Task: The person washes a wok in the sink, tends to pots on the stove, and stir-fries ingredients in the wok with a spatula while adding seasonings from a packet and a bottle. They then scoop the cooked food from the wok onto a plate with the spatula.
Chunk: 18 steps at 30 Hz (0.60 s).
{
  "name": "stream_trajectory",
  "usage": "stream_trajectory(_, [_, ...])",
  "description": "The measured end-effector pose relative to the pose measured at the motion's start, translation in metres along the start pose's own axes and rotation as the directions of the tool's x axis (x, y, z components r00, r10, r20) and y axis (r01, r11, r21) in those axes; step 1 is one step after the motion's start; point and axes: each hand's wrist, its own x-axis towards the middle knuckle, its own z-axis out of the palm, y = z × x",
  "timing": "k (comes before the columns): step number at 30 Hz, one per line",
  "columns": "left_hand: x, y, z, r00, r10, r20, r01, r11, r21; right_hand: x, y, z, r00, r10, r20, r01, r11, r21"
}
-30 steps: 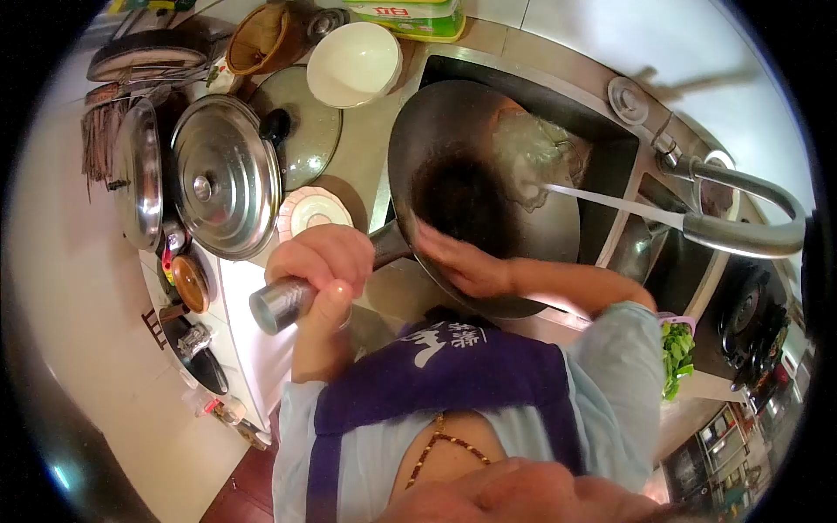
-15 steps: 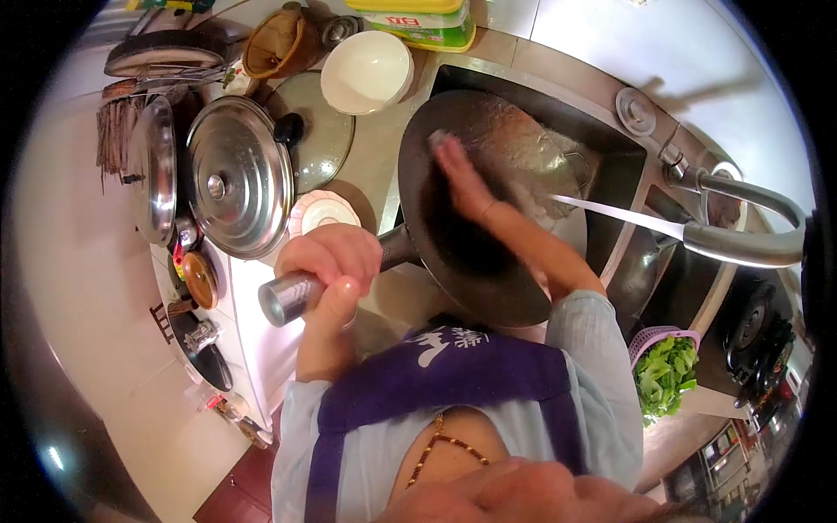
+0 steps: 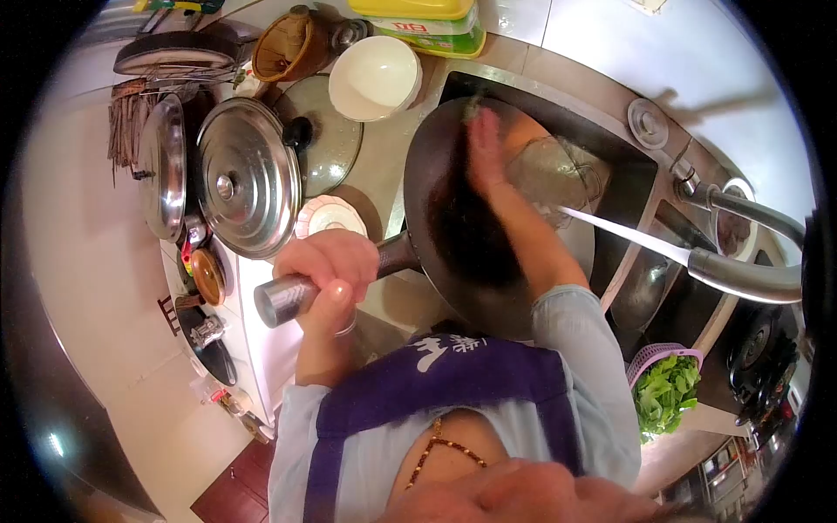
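My left hand [image 3: 323, 270] is wrapped round the metal-ended handle [image 3: 283, 302] of a large dark wok [image 3: 436, 179]. The wok is tilted over the sink [image 3: 629, 166]. My right hand [image 3: 486, 157] is inside the wok, fingers together and pressed to the far inner wall. A small greenish thing [image 3: 474, 106] shows at its fingertips, too blurred to name. From the faucet [image 3: 741, 272] a white stream of water [image 3: 623, 232] runs into the wok, where water splashes on the right side.
Left of the sink are a white bowl [image 3: 375, 78], a glass lid [image 3: 330, 152], a steel lid [image 3: 244, 181] and a small scalloped dish [image 3: 327, 214]. A yellow-green tub [image 3: 427, 28] stands behind. At right, leafy greens [image 3: 667, 394] fill a purple basket [image 3: 645, 362].
My right hand has moved up and slightly right along the wok's inner wall. My left hand keeps its grip on the handle, and the water still runs.
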Motion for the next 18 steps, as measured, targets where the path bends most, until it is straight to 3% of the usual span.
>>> stream_trajectory(1, [-0.001, 0.001, -0.001, 1.0, -0.008, 0.003, 0.008, 1.0, -0.007, 0.001, 0.04, -0.031, 0.936, -0.326, 0.13, 0.349, 0.822, -0.45])
stream_trajectory(2, [-0.001, 0.0, -0.003, 1.0, 0.01, 0.006, -0.01, 1.0, -0.003, 0.001, 0.062, -0.058, 0.986, -0.088, 0.14, 0.151, 0.828, -0.541])
stream_trajectory(3, [-0.001, 0.001, -0.004, 1.0, 0.015, 0.005, -0.015, 1.0, -0.004, -0.009, 0.076, -0.088, 0.973, -0.112, 0.203, 0.231, 0.537, -0.811])
stream_trajectory(4, [-0.003, 0.002, -0.004, 1.0, 0.009, -0.003, -0.009, 1.0, -0.011, -0.029, 0.084, -0.112, 0.956, -0.093, 0.278, 0.289, 0.158, -0.944])
stream_trajectory(7, [-0.006, 0.002, -0.008, 1.0, 0.021, 0.014, -0.021, 0.999, -0.034, -0.063, 0.054, -0.158, 0.967, 0.163, 0.194, 0.174, 0.128, -0.976])
stream_trajectory(8, [-0.007, 0.001, -0.01, 0.999, 0.033, 0.022, -0.032, 0.999, -0.031, -0.074, 0.073, -0.16, 0.96, -0.176, 0.217, 0.266, 0.342, -0.901])
stream_trajectory(9, [-0.007, 0.001, -0.01, 0.999, 0.025, 0.02, -0.025, 0.999, -0.037, -0.088, 0.09, -0.156, 0.976, 0.076, 0.203, 0.097, 0.683, -0.724])
stream_trajectory(10, [-0.007, 0.002, -0.009, 1.0, 0.024, 0.018, -0.023, 0.999, -0.042, -0.102, 0.078, -0.134, 0.953, -0.011, 0.303, 0.203, 0.765, -0.612])
stream_trajectory(12, [-0.007, 0.002, -0.008, 0.999, 0.029, 0.014, -0.028, 0.997, -0.072, -0.131, 0.048, -0.088, 0.853, -0.184, 0.488, 0.371, 0.872, -0.319])
stream_trajectory(14, [-0.006, 0.0, -0.007, 0.999, 0.037, 0.013, -0.037, 0.997, -0.066, -0.155, -0.013, -0.055, 0.775, -0.23, 0.589, 0.378, 0.915, -0.141])
stream_trajectory(15, [-0.005, 0.0, -0.007, 0.999, 0.038, 0.017, -0.037, 0.997, -0.062, -0.168, -0.037, -0.043, 0.728, -0.212, 0.653, 0.344, 0.935, -0.08])
stream_trajectory(16, [-0.006, 0.0, -0.008, 0.999, 0.033, 0.012, -0.032, 0.998, -0.055, -0.18, -0.067, -0.044, 0.702, -0.132, 0.7, 0.174, 0.985, 0.012])
stream_trajectory(17, [-0.006, 0.001, -0.008, 0.999, 0.028, 0.015, -0.027, 0.998, -0.058, -0.182, -0.102, -0.059, 0.617, -0.062, 0.784, 0.021, 0.998, 0.063])
stream_trajectory(18, [-0.006, 0.001, -0.007, 1.0, 0.02, 0.016, -0.019, 0.998, -0.061, -0.187, -0.129, -0.078, 0.537, -0.059, 0.842, -0.02, 0.996, 0.083])
